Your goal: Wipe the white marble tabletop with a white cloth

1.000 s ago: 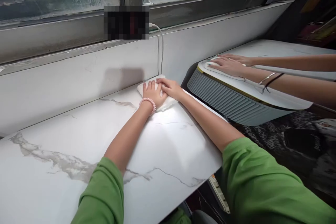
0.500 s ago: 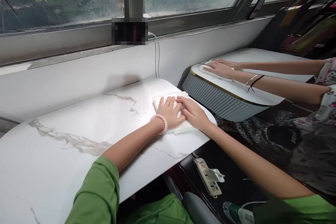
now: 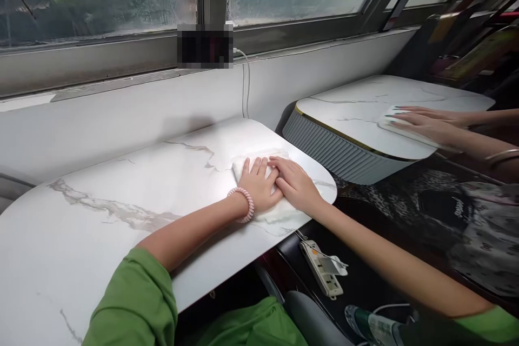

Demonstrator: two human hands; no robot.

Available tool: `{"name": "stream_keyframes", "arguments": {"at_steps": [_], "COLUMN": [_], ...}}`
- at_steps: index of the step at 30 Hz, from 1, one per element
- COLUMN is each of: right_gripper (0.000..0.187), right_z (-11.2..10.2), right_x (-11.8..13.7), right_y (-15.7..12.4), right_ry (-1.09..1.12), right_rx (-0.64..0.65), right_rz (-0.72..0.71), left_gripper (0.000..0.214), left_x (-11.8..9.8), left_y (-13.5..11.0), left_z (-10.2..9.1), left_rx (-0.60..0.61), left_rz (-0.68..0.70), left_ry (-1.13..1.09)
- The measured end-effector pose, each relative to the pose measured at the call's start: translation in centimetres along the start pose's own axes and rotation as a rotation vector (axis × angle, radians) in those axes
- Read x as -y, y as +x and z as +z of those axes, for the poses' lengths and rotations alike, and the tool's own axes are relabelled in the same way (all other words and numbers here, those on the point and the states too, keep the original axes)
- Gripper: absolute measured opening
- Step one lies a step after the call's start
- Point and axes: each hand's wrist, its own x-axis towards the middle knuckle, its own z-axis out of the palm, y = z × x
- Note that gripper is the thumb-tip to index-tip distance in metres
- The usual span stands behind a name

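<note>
A folded white cloth (image 3: 242, 165) lies on the white marbled tabletop (image 3: 133, 173), near its right end. My left hand (image 3: 259, 185) presses flat on the cloth with fingers spread, a pink coil band around its wrist. Beside it, my right hand (image 3: 297, 184) also rests flat on the cloth, fingers stretched out and touching or overlapping the left fingers. Both palms hide much of the cloth.
Another person's hands (image 3: 425, 121) press a white cloth on a second marbled table (image 3: 365, 97) to the right. A power strip (image 3: 322, 270) and a bottle (image 3: 371, 327) are below the table edge. A white cable (image 3: 246, 86) hangs along the wall.
My hands and the cloth have slid slightly toward me and left along the tabletop. The other person's hands have moved right across their table.
</note>
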Motion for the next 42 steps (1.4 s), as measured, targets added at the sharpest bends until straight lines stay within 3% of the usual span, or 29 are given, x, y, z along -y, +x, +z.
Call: {"name": "stream_keyframes", "arguments": {"at_steps": [4,11,15,18,24,31,37,42], "right_gripper": [0.034,0.037,0.043,0.047,0.046,0.048,0.052,0.044], "right_z": [1.8,7.1,9.1,9.8,10.0,9.0,6.8,2.5], "right_x": [-0.2,-0.6,-0.3,0.0,0.1,1.1,2.4,4.6], "right_y": [3.4,12.2,16.6,18.3,18.0,15.1,10.0,4.1], "right_ry": [0.014,0.059,0.071,0.061,0.051,0.006,-0.054,-0.069], "right_rx": [-0.006,0.036,0.167,0.239,0.250,0.252,0.288,0.323], "right_rz": [0.021,-0.024,-0.160,-0.217,-0.199,-0.083,-0.115,-0.251], "left_gripper": [0.058,0.057,0.055,0.053,0.054,0.057,0.058,0.061], "left_x": [2.9,11.2,14.7,15.8,15.4,13.4,10.0,5.9], "left_y": [1.5,4.2,4.4,4.3,3.9,2.4,-0.7,-6.0], "left_z": [-0.3,-1.5,-1.7,-1.6,-1.8,-2.0,-1.8,-2.5], "left_rx": [0.022,0.078,-0.002,-0.055,-0.025,0.036,0.026,0.034], "left_rz": [-0.058,-0.192,-0.299,-0.345,-0.377,-0.310,-0.239,-0.109], "left_ry": [-0.006,-0.007,-0.003,0.003,0.031,0.056,0.056,0.010]}}
